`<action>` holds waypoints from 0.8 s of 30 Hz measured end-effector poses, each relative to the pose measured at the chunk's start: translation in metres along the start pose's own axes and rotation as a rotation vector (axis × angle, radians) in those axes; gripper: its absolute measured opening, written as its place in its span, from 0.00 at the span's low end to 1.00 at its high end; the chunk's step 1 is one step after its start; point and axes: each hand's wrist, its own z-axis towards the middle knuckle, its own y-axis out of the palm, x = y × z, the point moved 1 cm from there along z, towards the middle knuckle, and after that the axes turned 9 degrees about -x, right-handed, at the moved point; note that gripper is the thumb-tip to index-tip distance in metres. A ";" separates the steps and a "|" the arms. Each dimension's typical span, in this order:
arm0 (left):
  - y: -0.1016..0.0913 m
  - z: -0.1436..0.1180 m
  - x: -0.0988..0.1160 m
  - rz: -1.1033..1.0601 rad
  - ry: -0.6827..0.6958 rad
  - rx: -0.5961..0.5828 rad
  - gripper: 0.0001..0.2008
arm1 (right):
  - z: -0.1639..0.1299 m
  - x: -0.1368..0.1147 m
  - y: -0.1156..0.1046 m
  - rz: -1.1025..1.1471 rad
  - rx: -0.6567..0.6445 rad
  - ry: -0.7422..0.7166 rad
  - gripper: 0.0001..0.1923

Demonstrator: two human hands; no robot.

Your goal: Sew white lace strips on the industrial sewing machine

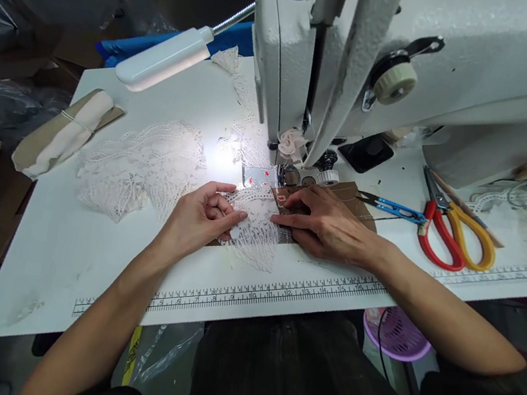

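A strip of white lace point(257, 233) lies under the presser foot point(282, 172) of a white sewing machine point(367, 60). My left hand point(203, 214) pinches the lace's left edge between thumb and fingers. My right hand point(327, 225) lies flat, fingers together, pressing the lace's right edge and a brown card piece point(352, 193) against the table. More lace point(142, 164) is bunched to the left of my left hand.
A white lamp head point(163, 58) on a gooseneck lights the needle area. Blue thread snips point(390, 207) and red-and-yellow scissors point(454, 233) lie to the right. A banded cloth bundle point(70, 131) sits far left. A printed ruler point(268, 291) runs along the table's front edge; a purple basket point(397, 334) is below.
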 end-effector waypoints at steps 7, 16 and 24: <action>0.000 0.002 -0.004 -0.004 0.021 0.011 0.28 | 0.000 0.001 0.003 0.029 0.039 -0.010 0.16; -0.003 0.002 -0.010 0.058 0.092 -0.063 0.30 | -0.002 0.002 0.006 0.012 0.060 -0.017 0.17; -0.006 0.002 -0.013 0.123 0.130 -0.076 0.26 | -0.001 0.001 0.006 -0.012 0.040 0.007 0.17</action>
